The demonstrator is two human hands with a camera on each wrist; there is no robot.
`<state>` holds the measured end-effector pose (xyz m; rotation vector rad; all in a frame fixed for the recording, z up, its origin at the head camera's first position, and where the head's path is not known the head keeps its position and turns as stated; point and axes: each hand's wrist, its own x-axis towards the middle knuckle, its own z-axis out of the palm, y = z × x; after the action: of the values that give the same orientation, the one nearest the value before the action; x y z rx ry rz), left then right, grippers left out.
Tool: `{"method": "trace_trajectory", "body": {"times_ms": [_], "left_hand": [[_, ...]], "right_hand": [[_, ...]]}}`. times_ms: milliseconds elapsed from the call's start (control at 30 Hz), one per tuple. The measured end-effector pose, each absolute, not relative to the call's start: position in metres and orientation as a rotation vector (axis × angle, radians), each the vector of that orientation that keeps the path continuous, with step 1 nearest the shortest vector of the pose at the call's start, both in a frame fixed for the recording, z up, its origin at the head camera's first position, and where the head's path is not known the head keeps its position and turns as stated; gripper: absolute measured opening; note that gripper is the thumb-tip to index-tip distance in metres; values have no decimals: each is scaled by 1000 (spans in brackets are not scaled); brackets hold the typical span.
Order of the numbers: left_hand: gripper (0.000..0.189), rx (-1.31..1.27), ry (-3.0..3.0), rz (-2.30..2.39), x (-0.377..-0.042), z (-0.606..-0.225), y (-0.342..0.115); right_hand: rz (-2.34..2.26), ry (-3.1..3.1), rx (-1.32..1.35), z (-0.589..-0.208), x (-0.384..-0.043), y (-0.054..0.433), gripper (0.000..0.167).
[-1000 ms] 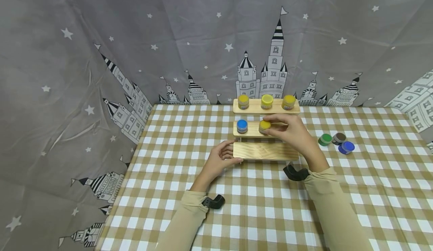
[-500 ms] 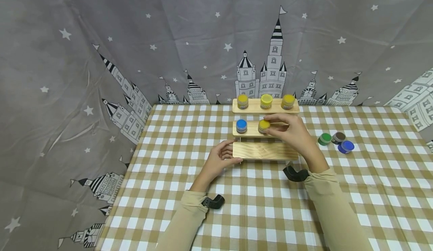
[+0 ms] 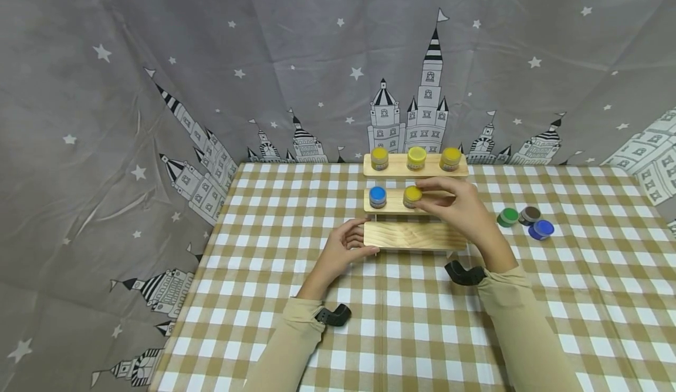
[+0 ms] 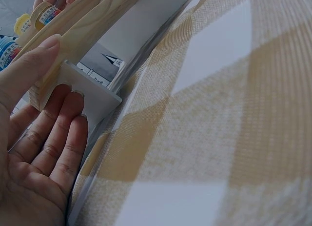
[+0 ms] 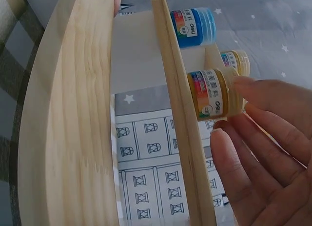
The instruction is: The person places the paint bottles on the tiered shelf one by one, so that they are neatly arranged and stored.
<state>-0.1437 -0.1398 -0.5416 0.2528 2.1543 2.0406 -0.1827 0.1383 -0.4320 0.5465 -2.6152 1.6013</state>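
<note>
Plainly, in the head view, gripping the left end of the wooden rack (image 3: pixel 414 236) with the left hand (image 3: pixel 340 245), with the thumb over the front edge of the lowest tier. Reaching to the middle tier with the right hand (image 3: pixel 456 207), with thumb and fingers curved about a yellow-lidded jar (image 3: pixel 413 198), upright there, to the right of a blue-lidded jar (image 3: pixel 377 197). Possible to knock the top row of yellow jars (image 3: pixel 416 159) by lifting the knuckles backward. Also to be seen on the checked cloth (image 3: pixel 412 333), off to the right: a green-lidded jar (image 3: pixel 508 217), a dark-lidded jar (image 3: pixel 530 215) and a violet-blue jar (image 3: pixel 541 229), exposed to a brush from the right forearm if swung outward.

In the left wrist view, laying the thumb on the wood and resting the fingers, close together, against the white side support (image 4: pixel 92 94). Likely to shift or tilt everything, jars included, by tugging or twisting here.

In the right wrist view, apparently touching the yellow lid with one digit, with others slightly spread beside it. Impossible to tell whether pinching firmly or barely brushing. Prone to topple from so narrow a board if snagged by a fingertip or nudged frontward.
</note>
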Motion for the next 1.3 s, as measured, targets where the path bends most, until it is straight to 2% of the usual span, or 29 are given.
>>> {"method": "trace_trajectory", "body": {"times_ms": [367, 867, 1300], "left_hand": [[73, 243, 2149, 2031, -144, -541, -140], [73, 243, 2157, 2024, -142, -539, -140], [72, 244, 2163, 2020, -142, -537, -139]], "right_hand": [[1514, -2546, 441, -429, -169, 164, 35], [1507, -2429, 236, -447, -156, 225, 31], [1405, -2513, 18, -464, -144, 278, 35]]}}
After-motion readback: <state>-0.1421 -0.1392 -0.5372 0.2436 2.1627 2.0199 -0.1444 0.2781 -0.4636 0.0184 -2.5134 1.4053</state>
